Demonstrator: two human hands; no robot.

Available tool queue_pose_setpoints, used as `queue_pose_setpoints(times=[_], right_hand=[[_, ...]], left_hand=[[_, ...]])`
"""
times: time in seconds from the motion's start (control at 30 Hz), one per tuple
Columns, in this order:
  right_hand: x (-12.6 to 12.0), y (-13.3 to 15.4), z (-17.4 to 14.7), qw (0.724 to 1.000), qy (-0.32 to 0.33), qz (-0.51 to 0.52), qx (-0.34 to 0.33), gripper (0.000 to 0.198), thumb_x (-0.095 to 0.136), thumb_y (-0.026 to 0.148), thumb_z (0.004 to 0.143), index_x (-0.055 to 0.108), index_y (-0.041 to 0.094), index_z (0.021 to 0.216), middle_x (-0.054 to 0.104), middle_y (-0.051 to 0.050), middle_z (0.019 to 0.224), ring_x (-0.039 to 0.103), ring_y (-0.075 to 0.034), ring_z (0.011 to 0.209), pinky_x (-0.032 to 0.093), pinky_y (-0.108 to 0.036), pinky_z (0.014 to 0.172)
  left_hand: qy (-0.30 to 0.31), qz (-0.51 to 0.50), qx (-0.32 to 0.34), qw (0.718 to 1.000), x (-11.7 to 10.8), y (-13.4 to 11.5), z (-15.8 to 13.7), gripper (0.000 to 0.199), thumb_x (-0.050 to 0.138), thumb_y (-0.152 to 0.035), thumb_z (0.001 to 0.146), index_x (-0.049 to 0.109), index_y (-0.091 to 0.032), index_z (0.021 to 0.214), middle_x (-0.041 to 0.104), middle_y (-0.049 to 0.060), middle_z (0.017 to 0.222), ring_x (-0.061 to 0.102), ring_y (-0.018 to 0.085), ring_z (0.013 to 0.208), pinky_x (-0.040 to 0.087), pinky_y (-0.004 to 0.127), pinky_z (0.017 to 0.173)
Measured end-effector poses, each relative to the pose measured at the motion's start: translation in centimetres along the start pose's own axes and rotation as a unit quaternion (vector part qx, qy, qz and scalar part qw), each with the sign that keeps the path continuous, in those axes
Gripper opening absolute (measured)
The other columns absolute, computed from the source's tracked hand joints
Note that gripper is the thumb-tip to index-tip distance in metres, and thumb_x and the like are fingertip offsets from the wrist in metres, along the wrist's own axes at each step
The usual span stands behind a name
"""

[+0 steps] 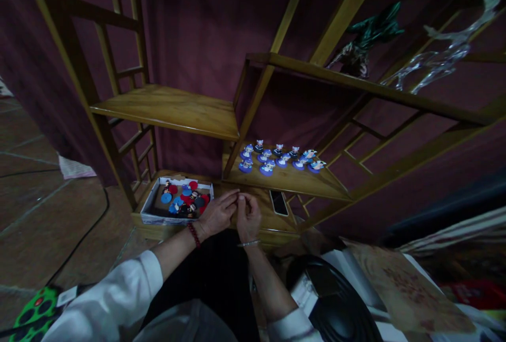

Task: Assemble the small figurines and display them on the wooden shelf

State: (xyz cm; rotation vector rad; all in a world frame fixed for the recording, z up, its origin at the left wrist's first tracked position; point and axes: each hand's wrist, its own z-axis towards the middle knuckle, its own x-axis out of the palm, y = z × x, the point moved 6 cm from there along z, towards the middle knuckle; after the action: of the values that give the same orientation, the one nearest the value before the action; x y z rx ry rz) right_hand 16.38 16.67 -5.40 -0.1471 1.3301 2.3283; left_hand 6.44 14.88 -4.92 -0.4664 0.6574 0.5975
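Note:
Both hands meet at the fingertips in front of the low shelf, between a shallow box and a phone. My left hand, with a dark red bead bracelet at its wrist, has its fingers pressed together towards the right. Curled fingers and a raised thumb show on my right hand, which wears a thin bangle. Anything between the fingertips is too small or hidden to make out. On the left, the open box holds several small figurines with red and blue round bases. Several figurines with purple bases stand upright on the raised shelf.
A phone lies on the lower board, right of my hands. A wooden shelf juts out above the box. Glass deer and a green ornament stand upper right. Near my right arm is a black rounded object.

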Motion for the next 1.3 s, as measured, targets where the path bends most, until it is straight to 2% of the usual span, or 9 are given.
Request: queue_pose_setpoints(times=[0.13, 0.2, 0.37, 0.47, 0.6, 0.67, 0.97, 1.13, 1.3], right_hand=[[3.3, -0.7, -1.4, 0.997, 0.072, -0.017, 0.008, 0.023, 0.038, 0.033, 0.086, 0.056, 0.02, 0.089, 0.063, -0.005, 0.088, 0.057, -0.016, 0.085, 0.045, -0.029, 0.08], [5.3, -1.1, -1.8, 0.992, 0.12, -0.034, 0.006, 0.023, 0.036, 0.03, 0.086, 0.057, 0.02, 0.089, 0.063, -0.005, 0.089, 0.058, -0.016, 0.086, 0.044, -0.028, 0.081], [10.4, -3.4, -2.6, 0.967, 0.233, -0.098, 0.043, 0.023, 0.038, 0.022, 0.085, 0.057, 0.021, 0.096, 0.065, -0.003, 0.096, 0.06, -0.015, 0.089, 0.044, -0.025, 0.082], [13.0, -5.0, -3.1, 0.939, 0.301, -0.146, 0.076, 0.025, 0.04, 0.016, 0.083, 0.057, 0.022, 0.101, 0.066, -0.002, 0.099, 0.061, -0.014, 0.091, 0.044, -0.024, 0.084], [15.5, -6.9, -3.7, 0.899, 0.376, -0.205, 0.093, 0.027, 0.045, 0.012, 0.079, 0.059, 0.022, 0.101, 0.065, -0.002, 0.104, 0.059, -0.014, 0.096, 0.042, -0.024, 0.086], [16.4, -7.6, -3.9, 0.881, 0.406, -0.227, 0.09, 0.025, 0.048, 0.013, 0.078, 0.061, 0.021, 0.098, 0.066, -0.003, 0.102, 0.06, -0.015, 0.096, 0.042, -0.024, 0.086], [18.4, -9.0, -4.3, 0.816, 0.49, -0.286, 0.106, 0.017, 0.061, 0.018, 0.069, 0.066, 0.023, 0.083, 0.068, -0.003, 0.089, 0.062, -0.018, 0.088, 0.044, -0.025, 0.075], [19.2, -9.7, -4.4, 0.808, 0.506, -0.28, 0.113, 0.018, 0.066, 0.019, 0.063, 0.067, 0.021, 0.081, 0.067, -0.005, 0.09, 0.061, -0.021, 0.09, 0.044, -0.027, 0.076], [19.8, -10.5, -4.6, 0.805, 0.52, -0.258, 0.123, 0.013, 0.068, 0.02, 0.059, 0.067, 0.023, 0.071, 0.067, -0.002, 0.082, 0.061, -0.021, 0.086, 0.044, -0.026, 0.074]], left_hand=[[0.027, 0.018, -0.034, 0.999, 0.5, 2.4, -3.1, 0.035, 0.04, 0.001, 0.072, 0.059, -0.009, 0.101, 0.057, 0.013, 0.112, 0.042, 0.021, 0.119, 0.044, 0.037, 0.095], [0.056, 0.029, -0.063, 0.996, 0.8, 3.9, -4.5, 0.031, 0.042, 0.0, 0.072, 0.062, -0.009, 0.094, 0.06, 0.013, 0.105, 0.046, 0.021, 0.114, 0.043, 0.036, 0.095], [0.162, 0.039, -0.194, 0.967, 1.7, 7.9, -7.7, 0.033, 0.042, 0.001, 0.071, 0.061, -0.012, 0.094, 0.06, 0.01, 0.105, 0.053, 0.018, 0.104, 0.045, 0.031, 0.09], [0.233, 0.038, -0.285, 0.929, 2.0, 10.1, -9.6, 0.031, 0.041, -0.003, 0.074, 0.06, -0.014, 0.096, 0.061, 0.01, 0.105, 0.057, 0.018, 0.096, 0.047, 0.028, 0.083], [0.326, 0.069, -0.402, 0.853, 1.8, 13.0, -12.2, 0.029, 0.039, -0.012, 0.079, 0.06, -0.015, 0.099, 0.065, 0.013, 0.097, 0.062, 0.022, 0.089, 0.047, 0.031, 0.076], [0.352, 0.079, -0.443, 0.821, 1.5, 14.3, -13.2, 0.029, 0.039, -0.018, 0.081, 0.061, -0.015, 0.1, 0.065, 0.014, 0.095, 0.061, 0.023, 0.091, 0.046, 0.032, 0.078], [0.377, 0.085, -0.517, 0.764, 1.0, 19.1, -16.5, 0.031, 0.036, -0.024, 0.082, 0.058, -0.015, 0.102, 0.062, 0.014, 0.103, 0.059, 0.021, 0.095, 0.044, 0.032, 0.079], [0.369, 0.074, -0.541, 0.752, 0.7, 19.8, -16.8, 0.031, 0.039, -0.022, 0.081, 0.057, -0.013, 0.105, 0.061, 0.015, 0.107, 0.057, 0.022, 0.1, 0.043, 0.03, 0.081], [0.356, 0.071, -0.551, 0.752, 0.5, 19.4, -16.1, 0.031, 0.037, -0.018, 0.083, 0.057, -0.009, 0.105, 0.06, 0.016, 0.109, 0.055, 0.022, 0.102, 0.042, 0.028, 0.084]])
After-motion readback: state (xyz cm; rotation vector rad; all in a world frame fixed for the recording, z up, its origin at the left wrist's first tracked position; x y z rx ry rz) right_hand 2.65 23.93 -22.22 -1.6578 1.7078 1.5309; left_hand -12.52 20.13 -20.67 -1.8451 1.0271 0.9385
